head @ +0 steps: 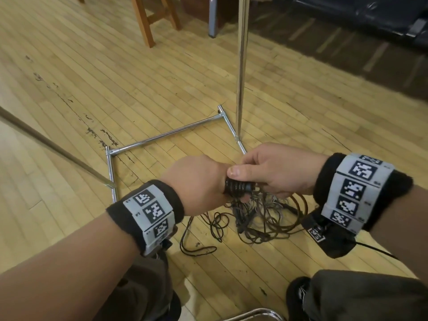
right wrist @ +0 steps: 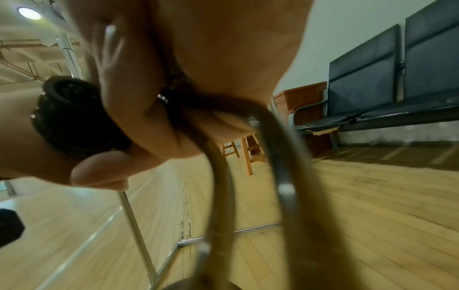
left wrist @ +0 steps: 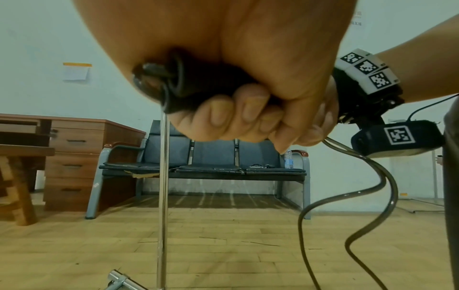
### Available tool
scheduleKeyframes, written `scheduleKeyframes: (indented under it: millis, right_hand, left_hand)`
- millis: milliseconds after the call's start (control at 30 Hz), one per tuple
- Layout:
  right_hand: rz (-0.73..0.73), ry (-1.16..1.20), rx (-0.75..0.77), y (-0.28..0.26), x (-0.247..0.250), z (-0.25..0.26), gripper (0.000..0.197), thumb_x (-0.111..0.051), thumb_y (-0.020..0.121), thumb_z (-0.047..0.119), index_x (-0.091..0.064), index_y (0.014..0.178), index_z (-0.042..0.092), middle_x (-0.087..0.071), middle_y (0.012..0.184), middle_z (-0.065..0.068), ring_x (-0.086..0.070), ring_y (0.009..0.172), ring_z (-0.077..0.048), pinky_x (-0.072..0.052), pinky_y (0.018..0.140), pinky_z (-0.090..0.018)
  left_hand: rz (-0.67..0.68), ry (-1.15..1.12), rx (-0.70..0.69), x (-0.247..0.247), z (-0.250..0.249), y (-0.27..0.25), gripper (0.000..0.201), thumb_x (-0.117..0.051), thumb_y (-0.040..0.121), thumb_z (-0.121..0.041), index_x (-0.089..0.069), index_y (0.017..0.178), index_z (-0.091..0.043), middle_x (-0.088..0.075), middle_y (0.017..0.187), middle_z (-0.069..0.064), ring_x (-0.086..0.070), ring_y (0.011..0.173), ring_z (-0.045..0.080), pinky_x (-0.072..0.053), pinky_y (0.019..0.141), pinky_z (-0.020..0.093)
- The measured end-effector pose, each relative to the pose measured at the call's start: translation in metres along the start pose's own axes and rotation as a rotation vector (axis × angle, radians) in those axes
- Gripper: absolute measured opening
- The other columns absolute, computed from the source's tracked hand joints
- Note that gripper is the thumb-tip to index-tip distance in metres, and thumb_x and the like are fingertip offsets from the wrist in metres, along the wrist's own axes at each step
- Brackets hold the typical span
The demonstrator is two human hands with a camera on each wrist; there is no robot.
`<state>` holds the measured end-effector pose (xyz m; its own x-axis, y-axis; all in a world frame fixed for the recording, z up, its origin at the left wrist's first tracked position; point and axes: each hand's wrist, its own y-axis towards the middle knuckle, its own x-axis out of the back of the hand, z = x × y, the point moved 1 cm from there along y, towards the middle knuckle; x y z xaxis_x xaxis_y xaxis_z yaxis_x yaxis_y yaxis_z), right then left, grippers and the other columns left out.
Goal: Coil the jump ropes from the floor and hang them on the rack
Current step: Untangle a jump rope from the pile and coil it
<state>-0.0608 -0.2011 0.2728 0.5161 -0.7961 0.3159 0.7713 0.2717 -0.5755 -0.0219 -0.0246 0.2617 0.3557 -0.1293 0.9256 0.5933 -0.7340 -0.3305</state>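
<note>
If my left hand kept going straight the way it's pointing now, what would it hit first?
Most likely your right hand. The left hand, gripping the black jump rope handle, points at it across that handle, and they look almost touching. Depth is hard to judge, but nothing else shows between them.

The scene is viewed by the head camera from above, tilted forward and down, so that the rack [head: 240,66] is seen rising beyond both wrists and its base bars are seen flat on the wooden floor [head: 81,66]. From the left wrist the rack's upright [left wrist: 162,186] is seen from low down and close by, level with the floor, with a row of black seats [left wrist: 211,155] behind the rack. The right wrist view is rolled sideways and set very near; the rack's base [right wrist: 248,229] and the same seats [right wrist: 397,78] beyond the rack are shared with the left wrist view.
</note>
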Motion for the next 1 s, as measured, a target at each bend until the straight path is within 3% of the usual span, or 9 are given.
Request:
scheduleKeyframes:
  millis: [233,333,433,533,600,667,733,867,1000]
  right_hand:
    - [-0.14,0.228,0.032,0.008,-0.002,-0.001,0.052,-0.066,0.094,0.041,-0.055,0.109,-0.008,-0.063,0.085,-0.023,-0.03,0.046,-0.015,-0.021,0.045,-0.03]
    - [-0.244,0.232,0.067,0.009,-0.002,-0.001,0.052,-0.069,0.093,0.042,-0.057,0.105,-0.007,-0.056,0.079,-0.029,-0.034,0.049,-0.022,-0.024,0.046,-0.031]
    - [-0.386,0.237,0.095,0.01,0.007,-0.003,0.046,-0.07,0.092,0.043,-0.063,0.099,-0.001,-0.065,0.072,-0.018,-0.041,0.049,-0.019,-0.029,0.049,-0.03]
    - [-0.56,0.227,0.107,0.013,0.015,-0.005,0.044,-0.069,0.092,0.049,-0.065,0.091,0.005,-0.065,0.068,-0.01,-0.042,0.039,-0.003,-0.031,0.051,-0.03]
    - [-0.661,0.109,0.112,0.015,0.009,-0.001,0.044,-0.066,0.092,0.054,-0.065,0.085,0.011,-0.063,0.063,0.003,-0.047,0.045,-0.002,-0.039,0.052,-0.032]
    - [-0.705,-0.002,0.127,0.018,-0.002,0.003,0.043,-0.064,0.092,0.057,-0.064,0.082,0.015,-0.064,0.067,0.005,-0.055,0.058,-0.01,-0.048,0.057,-0.034]
    - [-0.718,-0.044,0.147,0.02,-0.009,0.006,0.043,-0.063,0.093,0.058,-0.063,0.08,0.018,-0.061,0.066,0.007,-0.05,0.055,-0.005,-0.043,0.054,-0.03]
    - [-0.739,-0.03,0.187,0.021,-0.016,0.008,0.032,-0.063,0.096,0.049,-0.062,0.084,0.02,-0.069,0.075,0.008,-0.064,0.059,-0.001,-0.048,0.051,-0.021]
    - [-0.651,-0.136,0.197,0.019,-0.022,0.009,0.03,-0.058,0.099,0.047,-0.065,0.091,0.019,-0.073,0.083,0.002,-0.071,0.075,-0.013,-0.061,0.07,-0.042]
  left_hand:
    - [-0.128,-0.08,0.01,0.011,0.011,0.005,0.025,-0.047,0.09,-0.061,-0.045,0.096,-0.037,-0.053,0.079,-0.012,-0.052,0.069,0.008,-0.032,0.056,0.024]
    - [-0.242,-0.07,0.01,0.006,0.023,0.009,0.05,-0.067,0.088,-0.052,-0.054,0.133,-0.033,-0.058,0.127,-0.006,-0.055,0.12,0.023,-0.046,0.099,0.037]
    - [-0.292,-0.197,0.175,0.007,0.035,0.01,0.11,-0.084,0.08,-0.034,-0.013,0.165,-0.035,-0.027,0.167,0.002,-0.028,0.151,0.025,-0.029,0.123,0.045]
    - [-0.299,-0.846,0.363,0.008,0.034,0.013,0.1,-0.076,0.088,-0.038,-0.014,0.167,-0.032,-0.057,0.148,-0.002,-0.057,0.131,0.02,-0.047,0.108,0.036]
    - [-0.203,-1.616,0.43,0.007,0.023,0.017,0.074,-0.068,0.098,-0.035,-0.032,0.161,-0.019,-0.077,0.113,0.008,-0.075,0.107,0.031,-0.063,0.094,0.045]
    - [-0.2,-2.026,0.426,0.008,0.016,0.02,0.046,-0.059,0.105,-0.034,-0.051,0.139,-0.004,-0.076,0.092,0.013,-0.078,0.085,0.031,-0.067,0.078,0.042]
    - [-0.23,-2.064,0.455,0.008,0.01,0.021,0.042,-0.058,0.106,-0.036,-0.058,0.13,-0.001,-0.071,0.097,0.013,-0.074,0.076,0.023,-0.065,0.069,0.037]
    - [-0.119,-1.999,0.432,0.002,-0.006,0.022,0.035,-0.054,0.107,-0.046,-0.067,0.113,-0.014,-0.072,0.102,0.009,-0.065,0.082,0.021,-0.063,0.076,0.043]
    - [-0.124,-2.032,0.494,0.0,-0.007,0.025,0.04,-0.054,0.109,-0.036,-0.064,0.117,0.002,-0.075,0.095,0.016,-0.07,0.072,0.026,-0.064,0.058,0.04]
